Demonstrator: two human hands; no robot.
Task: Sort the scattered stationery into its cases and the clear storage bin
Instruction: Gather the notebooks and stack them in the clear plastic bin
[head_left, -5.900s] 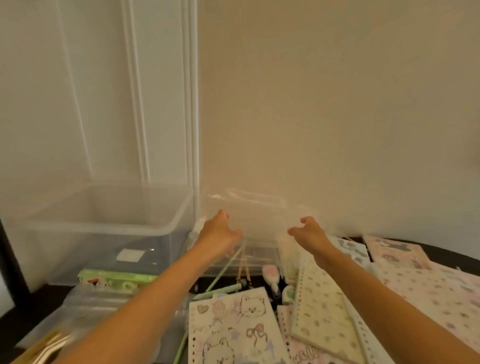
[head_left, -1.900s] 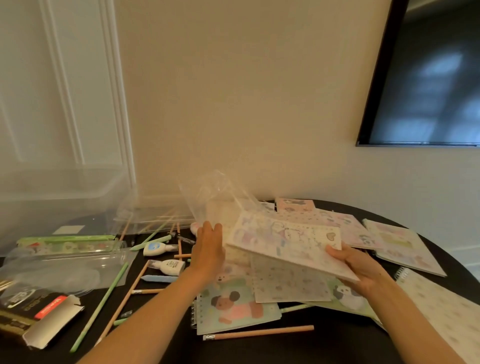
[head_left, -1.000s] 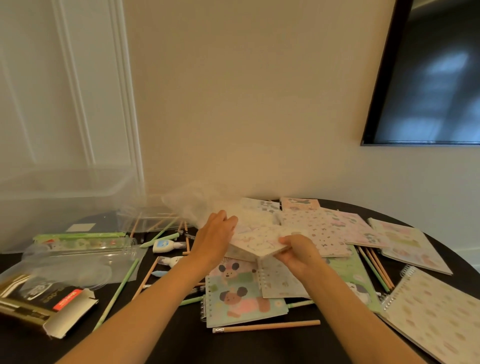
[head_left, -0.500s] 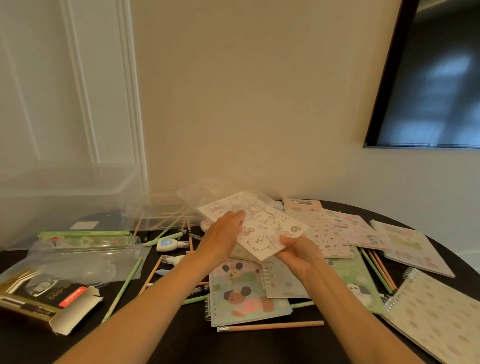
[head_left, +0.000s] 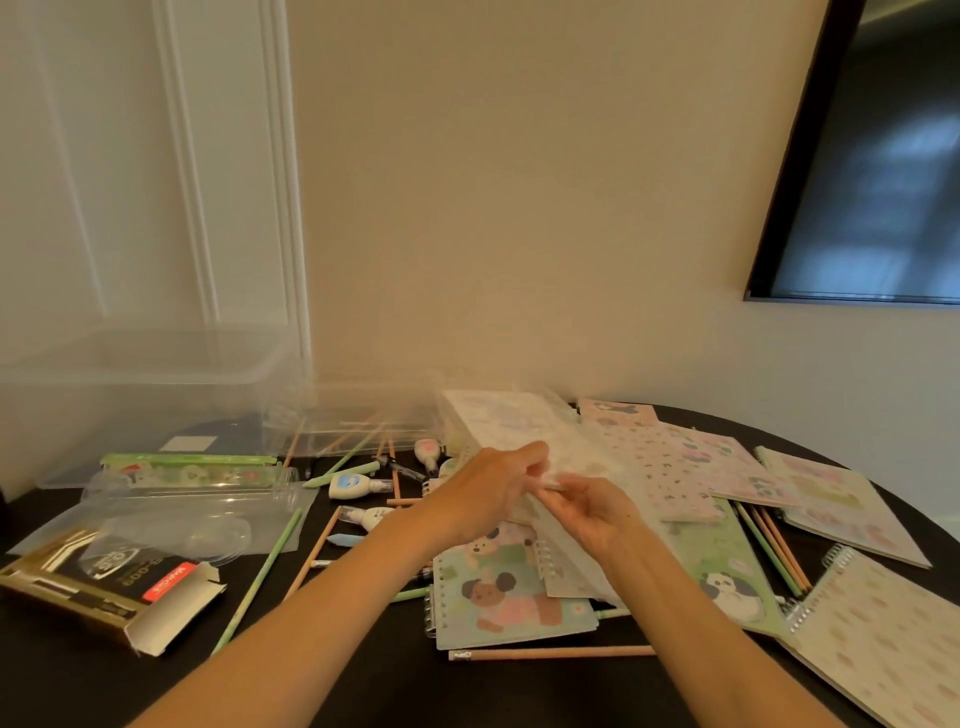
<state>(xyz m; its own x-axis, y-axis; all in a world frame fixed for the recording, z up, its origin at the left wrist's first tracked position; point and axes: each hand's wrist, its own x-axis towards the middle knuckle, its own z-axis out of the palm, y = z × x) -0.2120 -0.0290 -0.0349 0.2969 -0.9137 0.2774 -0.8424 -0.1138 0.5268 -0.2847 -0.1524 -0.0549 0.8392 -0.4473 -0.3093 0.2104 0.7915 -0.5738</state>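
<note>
Both hands meet over the notebook pile on the table. The left hand and right hand each pinch the edge of a clear pouch (blurred, so the grip is hard to read exactly). The bin stands far left, pencils scattered beside it.

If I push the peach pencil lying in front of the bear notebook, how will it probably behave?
The peach pencil looks round and lies flat on the smooth dark table, so it would probably roll. It is thin, so likely light, and it should stay stiff.
</note>
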